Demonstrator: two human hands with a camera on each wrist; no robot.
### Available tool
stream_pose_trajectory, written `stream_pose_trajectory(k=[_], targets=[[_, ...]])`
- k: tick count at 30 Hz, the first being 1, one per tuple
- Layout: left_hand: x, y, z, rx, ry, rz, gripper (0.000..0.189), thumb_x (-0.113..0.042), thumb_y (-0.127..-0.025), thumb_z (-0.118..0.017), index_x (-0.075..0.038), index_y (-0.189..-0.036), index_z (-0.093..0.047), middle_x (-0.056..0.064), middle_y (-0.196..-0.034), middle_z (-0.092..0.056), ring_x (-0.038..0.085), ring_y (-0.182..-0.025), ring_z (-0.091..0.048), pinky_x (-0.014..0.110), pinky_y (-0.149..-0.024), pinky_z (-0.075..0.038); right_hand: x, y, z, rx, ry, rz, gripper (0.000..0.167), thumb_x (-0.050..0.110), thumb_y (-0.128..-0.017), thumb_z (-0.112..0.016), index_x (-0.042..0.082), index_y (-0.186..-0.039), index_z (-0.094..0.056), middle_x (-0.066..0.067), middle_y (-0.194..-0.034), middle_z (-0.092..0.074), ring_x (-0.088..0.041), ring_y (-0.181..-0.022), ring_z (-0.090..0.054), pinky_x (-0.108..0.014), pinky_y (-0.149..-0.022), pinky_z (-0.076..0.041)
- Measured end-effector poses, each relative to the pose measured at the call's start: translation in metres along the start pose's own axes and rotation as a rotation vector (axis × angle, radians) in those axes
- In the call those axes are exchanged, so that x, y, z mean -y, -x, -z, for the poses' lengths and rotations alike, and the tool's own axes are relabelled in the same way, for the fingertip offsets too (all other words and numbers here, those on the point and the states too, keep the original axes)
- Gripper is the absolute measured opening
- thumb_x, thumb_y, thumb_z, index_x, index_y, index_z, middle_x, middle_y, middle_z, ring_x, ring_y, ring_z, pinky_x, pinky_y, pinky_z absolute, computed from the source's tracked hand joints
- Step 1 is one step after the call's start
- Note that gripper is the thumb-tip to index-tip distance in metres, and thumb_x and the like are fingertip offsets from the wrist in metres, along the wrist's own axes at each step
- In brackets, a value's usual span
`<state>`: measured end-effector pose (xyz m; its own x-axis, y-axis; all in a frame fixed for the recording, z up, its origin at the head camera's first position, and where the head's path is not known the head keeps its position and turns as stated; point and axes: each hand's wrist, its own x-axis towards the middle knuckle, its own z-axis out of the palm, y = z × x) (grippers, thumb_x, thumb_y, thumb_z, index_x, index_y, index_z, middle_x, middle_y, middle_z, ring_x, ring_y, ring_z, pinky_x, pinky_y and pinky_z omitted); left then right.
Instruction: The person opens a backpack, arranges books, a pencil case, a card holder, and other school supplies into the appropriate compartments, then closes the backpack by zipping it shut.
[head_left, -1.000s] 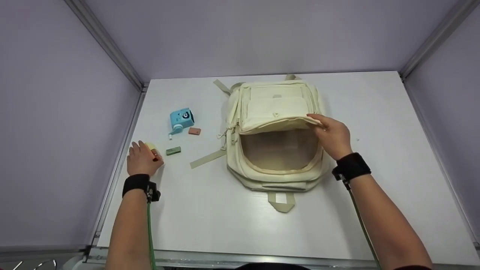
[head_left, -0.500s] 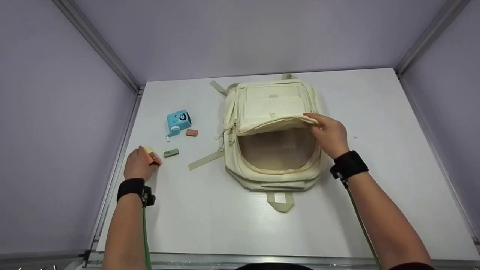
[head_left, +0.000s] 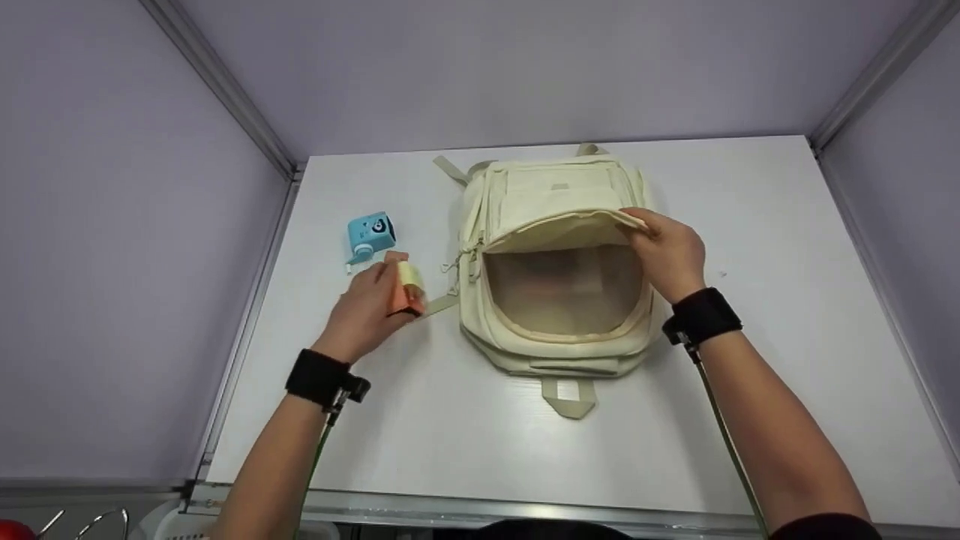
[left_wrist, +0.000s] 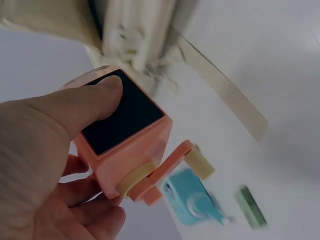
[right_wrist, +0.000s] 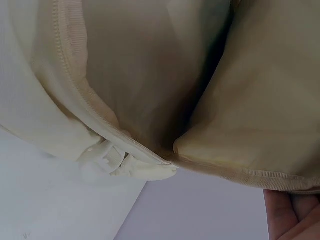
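Observation:
My left hand [head_left: 364, 311] holds an orange hand-crank pencil sharpener [left_wrist: 125, 135] above the table, left of the backpack. In the left wrist view the thumb lies on its dark face and its crank points down. Past it sit a blue crank sharpener [left_wrist: 190, 197] and a small green block [left_wrist: 251, 207]. The cream backpack [head_left: 555, 360] lies with its main compartment unzipped. My right hand [head_left: 671, 255] pinches the edge of the raised flap [right_wrist: 260, 125] at the right; only a few of its fingers [right_wrist: 282, 215] show in the right wrist view.
A grey-beige strap [left_wrist: 225, 90] trails from the backpack's left side, and a carry loop [head_left: 570, 405] points toward the near table edge. Walls enclose the white table [head_left: 480, 457] at the back and sides. A white basket [head_left: 176, 529] shows below the front edge.
My left hand has lifted the orange pencil sharpener from the far left and brought it rightward toward the backpack. My right hand keeps hold of the flap, now raised slightly more.

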<state>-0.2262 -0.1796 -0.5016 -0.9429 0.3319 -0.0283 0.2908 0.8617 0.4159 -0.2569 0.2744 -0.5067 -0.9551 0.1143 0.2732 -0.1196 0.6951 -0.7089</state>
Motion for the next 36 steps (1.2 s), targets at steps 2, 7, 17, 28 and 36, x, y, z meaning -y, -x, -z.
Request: stream_pose_trajectory(k=[2, 7, 17, 28, 36], targets=[[-0.03, -0.007, -0.004, 0.032, -0.027, -0.098, 0.092, -0.035, -0.09, -0.081, -0.005, -0.16, -0.03, 0.021, -0.15, -0.045, 0.037, -0.133, -0.046, 0.052, -0.104, -0.045, 0.002, -0.003, 0.001, -0.004, -0.001, -0.015, 0.028, 0.025, -0.099, -0.071, 0.02, -0.126, -0.076, -0.006, -0.122, -0.073, -0.029, -0.111, -0.068, -0.05, -0.095, -0.049], [-0.094, -0.033, -0.026, 0.07, -0.105, -0.334, 0.091, -0.037, -0.091, -0.08, 0.001, -0.158, -0.032, 0.023, -0.152, -0.044, 0.036, -0.14, -0.042, 0.045, -0.113, -0.039, 0.007, -0.008, 0.001, -0.002, -0.002, -0.034, 0.028, 0.025, -0.099, -0.07, 0.021, -0.127, -0.075, -0.006, -0.123, -0.072, -0.027, -0.103, -0.068, -0.048, -0.091, -0.049], [-0.173, -0.094, -0.096, 0.032, -0.45, -0.518, 0.075, -0.031, -0.092, -0.078, 0.002, -0.151, -0.045, 0.018, -0.14, -0.056, 0.031, -0.127, -0.055, 0.036, -0.108, -0.043, 0.016, -0.01, -0.011, 0.011, -0.005, -0.052, 0.028, 0.021, -0.099, -0.069, 0.021, -0.126, -0.076, -0.005, -0.122, -0.073, -0.028, -0.109, -0.068, -0.049, -0.094, -0.049], [-0.188, -0.113, -0.137, -0.052, -0.515, -0.446, 0.039, -0.015, -0.107, -0.053, -0.008, -0.145, -0.051, 0.009, -0.129, -0.059, 0.025, -0.115, -0.058, 0.033, -0.091, -0.053, 0.022, -0.006, -0.016, 0.03, -0.014, -0.027, 0.028, 0.02, -0.099, -0.068, 0.021, -0.126, -0.075, -0.004, -0.123, -0.073, -0.027, -0.108, -0.069, -0.048, -0.093, -0.05], [-0.19, -0.109, -0.137, -0.085, -0.494, -0.438, 0.033, -0.017, -0.109, -0.051, -0.01, -0.14, -0.057, 0.006, -0.134, -0.056, 0.023, -0.121, -0.055, 0.029, -0.083, -0.056, 0.019, -0.005, -0.018, 0.019, -0.014, -0.016, 0.029, 0.017, -0.098, -0.067, 0.021, -0.125, -0.076, -0.004, -0.122, -0.073, -0.026, -0.105, -0.069, -0.048, -0.091, -0.05]])
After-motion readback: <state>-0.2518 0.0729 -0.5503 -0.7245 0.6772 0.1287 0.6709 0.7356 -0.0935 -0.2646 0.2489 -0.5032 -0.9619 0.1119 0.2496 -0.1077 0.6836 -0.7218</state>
